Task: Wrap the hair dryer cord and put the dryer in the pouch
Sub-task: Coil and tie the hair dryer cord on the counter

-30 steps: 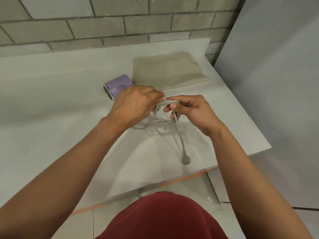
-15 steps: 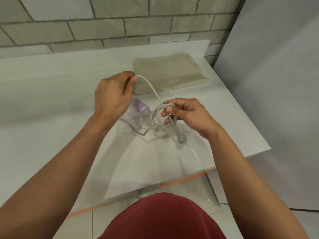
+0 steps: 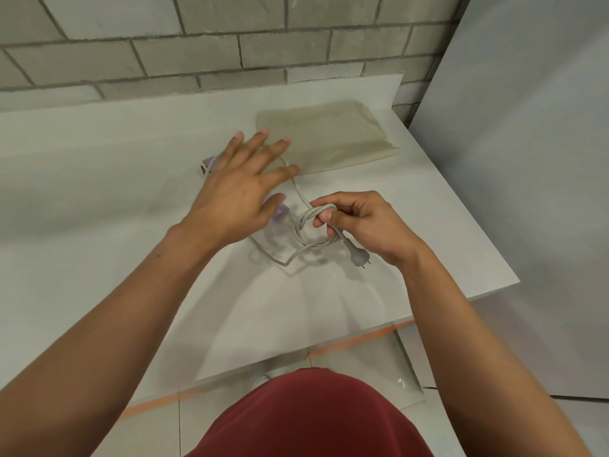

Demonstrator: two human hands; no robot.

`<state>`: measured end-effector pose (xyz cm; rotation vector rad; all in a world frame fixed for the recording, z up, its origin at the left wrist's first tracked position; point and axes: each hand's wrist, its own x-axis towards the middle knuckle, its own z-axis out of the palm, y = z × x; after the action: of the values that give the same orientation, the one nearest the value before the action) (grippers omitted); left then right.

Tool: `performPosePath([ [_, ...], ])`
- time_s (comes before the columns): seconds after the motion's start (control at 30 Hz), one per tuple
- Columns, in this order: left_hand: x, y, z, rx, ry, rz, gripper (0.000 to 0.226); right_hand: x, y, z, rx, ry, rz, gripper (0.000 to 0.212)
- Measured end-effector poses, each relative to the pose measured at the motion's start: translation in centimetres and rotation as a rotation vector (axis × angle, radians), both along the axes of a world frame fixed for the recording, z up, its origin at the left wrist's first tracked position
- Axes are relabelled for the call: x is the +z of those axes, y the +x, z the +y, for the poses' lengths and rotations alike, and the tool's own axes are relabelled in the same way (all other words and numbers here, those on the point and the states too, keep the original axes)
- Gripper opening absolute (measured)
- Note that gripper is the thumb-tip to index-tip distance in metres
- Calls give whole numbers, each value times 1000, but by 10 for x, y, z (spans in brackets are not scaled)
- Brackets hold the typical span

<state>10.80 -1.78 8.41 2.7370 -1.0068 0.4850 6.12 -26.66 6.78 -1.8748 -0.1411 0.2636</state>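
The lilac hair dryer [image 3: 279, 214] lies on the white table [image 3: 99, 199], mostly hidden under my left hand [image 3: 238, 192]. That hand hovers above it with fingers spread and straight, holding nothing. A grey cord [image 3: 304, 237] is coiled in small loops at the table's middle. My right hand [image 3: 357, 222] pinches the coil between thumb and curled fingers. The plug [image 3: 357, 257] sticks out below that hand. One strand of cord runs up from the coil toward the beige pouch [image 3: 324, 138], which lies flat at the back of the table.
A grey brick wall [image 3: 230, 37] stands behind the table. A plain grey panel [image 3: 527, 143] rises on the right, close to the table's right edge. The table's front edge runs near my red-clothed body [image 3: 313, 417], with tiled floor below.
My left hand has let go of the cord strand it was pulling up and now spreads open over the dryer. The plug end has swung right, under my right hand.
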Motion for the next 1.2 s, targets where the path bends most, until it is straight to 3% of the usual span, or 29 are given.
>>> performPosePath([
  [0.07, 0, 0, -6, -81, 81, -19, 54, 1, -1, 1, 0, 16, -13, 22],
  [0.17, -3, 0, -12, -191, 116, 5, 40, 3, -1, 2, 11, 25, -22, 20],
  [0.3, -7, -3, -18, -99, 94, -16, 45, 2, -3, 2, -5, 94, -21, 21],
  [0.43, 1, -7, -19, 180, -87, -3, 38, 0, -4, -4, -47, 137, 19, 21],
  [0.53, 6, -5, -19, 273, -177, 65, 34, -2, -4, -4, -57, 112, 28, 21],
  [0.67, 4, -4, -20, 231, -251, 183, 36, 0, -4, -1, -67, 113, 47, 22],
  [0.8, 6, -5, 3, 203, -377, 229, 55, -1, -7, -4, -95, 93, 43, 22],
  [1.0, -4, -13, 51, 306, -663, 267, 31, -6, -5, -10, -164, 18, -18, 13],
  [1.2, -10, -40, 84, 177, -599, 525, 21, -11, -2, -15, -206, -17, -3, 16],
])
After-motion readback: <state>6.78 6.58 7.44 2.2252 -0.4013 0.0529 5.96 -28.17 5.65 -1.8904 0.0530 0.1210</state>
